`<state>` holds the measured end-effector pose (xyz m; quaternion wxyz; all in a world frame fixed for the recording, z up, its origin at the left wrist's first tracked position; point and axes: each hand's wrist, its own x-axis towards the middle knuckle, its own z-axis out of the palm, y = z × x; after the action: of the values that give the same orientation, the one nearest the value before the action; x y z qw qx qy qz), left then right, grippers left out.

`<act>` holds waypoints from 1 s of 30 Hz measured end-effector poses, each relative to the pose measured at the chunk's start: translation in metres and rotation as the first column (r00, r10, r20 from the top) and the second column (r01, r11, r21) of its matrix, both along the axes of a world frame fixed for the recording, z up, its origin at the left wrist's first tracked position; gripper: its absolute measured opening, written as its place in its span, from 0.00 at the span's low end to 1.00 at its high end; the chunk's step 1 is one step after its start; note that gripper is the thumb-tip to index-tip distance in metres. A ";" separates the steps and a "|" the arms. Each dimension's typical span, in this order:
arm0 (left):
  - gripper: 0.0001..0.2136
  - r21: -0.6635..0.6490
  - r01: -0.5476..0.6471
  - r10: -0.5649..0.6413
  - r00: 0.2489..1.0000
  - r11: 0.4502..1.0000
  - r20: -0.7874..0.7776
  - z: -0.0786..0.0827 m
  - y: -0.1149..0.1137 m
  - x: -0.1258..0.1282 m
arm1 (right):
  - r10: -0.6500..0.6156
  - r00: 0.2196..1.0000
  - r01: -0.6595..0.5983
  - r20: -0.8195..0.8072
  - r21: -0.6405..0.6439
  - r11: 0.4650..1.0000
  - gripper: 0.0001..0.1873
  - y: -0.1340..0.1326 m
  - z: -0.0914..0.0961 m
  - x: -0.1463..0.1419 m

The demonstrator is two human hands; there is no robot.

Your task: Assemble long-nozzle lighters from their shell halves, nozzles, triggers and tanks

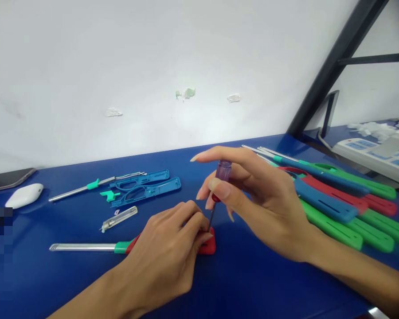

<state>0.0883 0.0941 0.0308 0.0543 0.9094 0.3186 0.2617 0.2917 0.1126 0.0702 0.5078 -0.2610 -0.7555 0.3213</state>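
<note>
Red lighter (121,247) lies crosswise on surface (252,288), metal tube (83,247) pointing left. Left hand (168,248) curled firmly over handle (209,249); right hand (269,208) loosely curled, pinching purple screwdriver (223,172), tip down.

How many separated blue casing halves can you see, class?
2: the rear blue half and the front blue half, nearer the camera, both beyond the left hand. Others could be hidden.

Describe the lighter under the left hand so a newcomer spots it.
On the blue table, find the left hand. Beneath it lies the red-handled lighter, metal tube pointing left. Unlike the red handles piled at right, it has a screwdriver over it.
</note>
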 end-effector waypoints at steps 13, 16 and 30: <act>0.07 0.007 0.005 -0.005 1.000 1.000 -0.014 0.000 0.001 0.000 | 0.030 1.000 -0.030 0.007 0.019 0.999 0.15 0.000 0.000 -0.002; 0.08 0.037 -0.002 0.004 0.999 0.999 -0.041 -0.002 0.001 -0.002 | 0.030 0.999 -0.031 0.016 0.014 0.999 0.15 -0.001 0.001 -0.001; 0.10 0.003 -0.097 0.097 0.991 0.995 -0.096 -0.002 -0.015 -0.009 | 0.059 0.998 -0.060 0.015 0.051 0.997 0.18 0.004 -0.006 0.001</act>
<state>0.0794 0.0790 0.0288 0.0267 0.9043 0.3651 0.2196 0.2928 0.1167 0.0641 0.4994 -0.2274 -0.7744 0.3151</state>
